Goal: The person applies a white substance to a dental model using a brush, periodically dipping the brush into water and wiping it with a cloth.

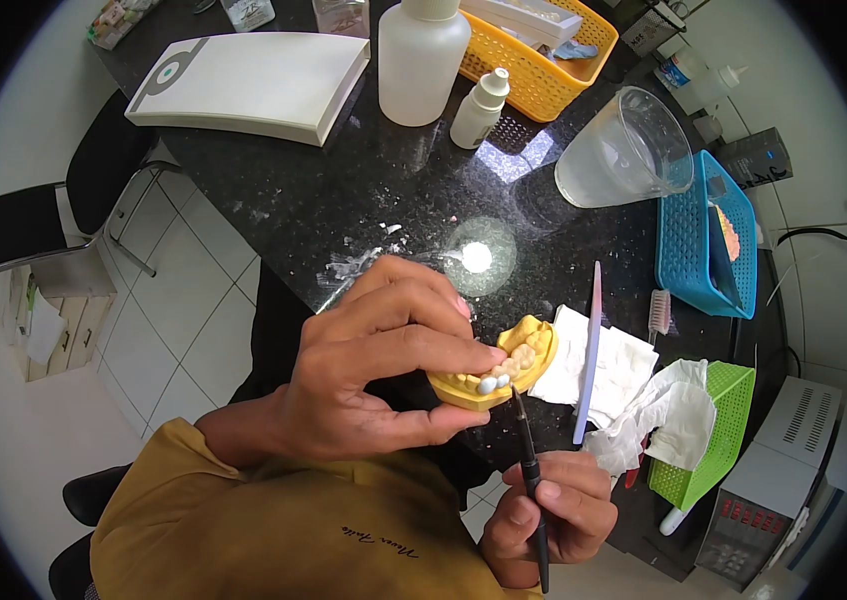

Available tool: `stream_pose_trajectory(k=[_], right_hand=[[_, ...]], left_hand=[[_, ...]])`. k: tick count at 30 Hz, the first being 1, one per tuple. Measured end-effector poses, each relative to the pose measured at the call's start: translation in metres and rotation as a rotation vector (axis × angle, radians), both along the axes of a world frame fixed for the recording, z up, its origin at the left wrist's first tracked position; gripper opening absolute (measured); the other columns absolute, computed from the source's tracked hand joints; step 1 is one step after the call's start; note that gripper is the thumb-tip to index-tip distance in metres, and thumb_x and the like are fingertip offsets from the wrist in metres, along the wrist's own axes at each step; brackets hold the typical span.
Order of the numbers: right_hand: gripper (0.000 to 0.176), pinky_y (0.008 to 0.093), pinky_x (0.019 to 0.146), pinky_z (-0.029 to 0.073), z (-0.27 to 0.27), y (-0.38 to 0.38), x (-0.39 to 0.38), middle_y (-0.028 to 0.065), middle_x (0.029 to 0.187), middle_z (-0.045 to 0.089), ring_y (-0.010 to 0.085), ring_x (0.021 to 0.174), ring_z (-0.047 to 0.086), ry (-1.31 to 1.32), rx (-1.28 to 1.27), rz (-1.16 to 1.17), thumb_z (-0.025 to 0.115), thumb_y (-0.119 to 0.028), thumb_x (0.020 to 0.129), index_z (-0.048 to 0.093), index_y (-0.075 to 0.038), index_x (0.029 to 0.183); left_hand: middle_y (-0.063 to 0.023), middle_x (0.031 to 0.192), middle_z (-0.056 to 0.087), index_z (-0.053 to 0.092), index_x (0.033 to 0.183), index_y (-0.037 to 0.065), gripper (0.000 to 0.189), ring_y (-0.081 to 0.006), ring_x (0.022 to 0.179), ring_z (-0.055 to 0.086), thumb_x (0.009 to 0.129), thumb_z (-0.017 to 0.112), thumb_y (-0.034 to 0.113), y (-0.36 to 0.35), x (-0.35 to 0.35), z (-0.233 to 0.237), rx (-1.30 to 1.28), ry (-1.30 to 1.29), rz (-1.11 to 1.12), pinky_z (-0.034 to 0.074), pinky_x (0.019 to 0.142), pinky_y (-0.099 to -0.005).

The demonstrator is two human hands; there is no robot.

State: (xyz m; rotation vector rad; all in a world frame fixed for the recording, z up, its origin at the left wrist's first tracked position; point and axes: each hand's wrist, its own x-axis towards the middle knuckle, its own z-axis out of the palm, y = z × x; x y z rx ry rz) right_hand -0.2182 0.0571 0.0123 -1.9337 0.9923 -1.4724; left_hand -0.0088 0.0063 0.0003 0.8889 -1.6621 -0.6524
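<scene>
My left hand (383, 360) is closed on a yellow dental model (538, 345), with fingertips on its teeth and the thumb under its near edge. Several teeth on the model are pale, and some look bluish white. Below and to the right, my right hand (558, 505) grips a thin black tool (528, 455) like a pen. The tool's tip points up and touches or nearly touches the pale teeth; exact contact is too small to tell. White tissue (623, 365) lies right of the model, with a pink and purple file (591, 350) across it.
A cup of liquid (613, 150), a large white bottle (421, 65), a small bottle (480, 110) and a white box (253, 80) stand at the back. Yellow (543, 75), blue (678, 230) and green (728, 420) baskets line the back and right. A toothbrush (658, 312) lies beside the tissue.
</scene>
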Motion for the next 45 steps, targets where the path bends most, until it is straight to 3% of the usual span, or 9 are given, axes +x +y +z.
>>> stream_pose_trajectory(k=[45], right_hand=[[0.031, 0.0272, 0.056, 0.052, 0.002, 0.0007, 0.0022, 0.0109, 0.081, 0.064, 0.0218, 0.063, 0.064, -0.005, 0.022, -0.013, 0.075, 0.0, 0.071, 0.062, -0.003, 0.099]], left_hand=[[-0.0068, 0.087, 0.064, 0.072, 0.095, 0.003, 0.038, -0.0233, 0.091, 0.057, 0.065, 0.09, 0.016, -0.0003, 0.0004, 0.0002, -0.003, 0.007, 0.0, 0.047, 0.077, -0.033]])
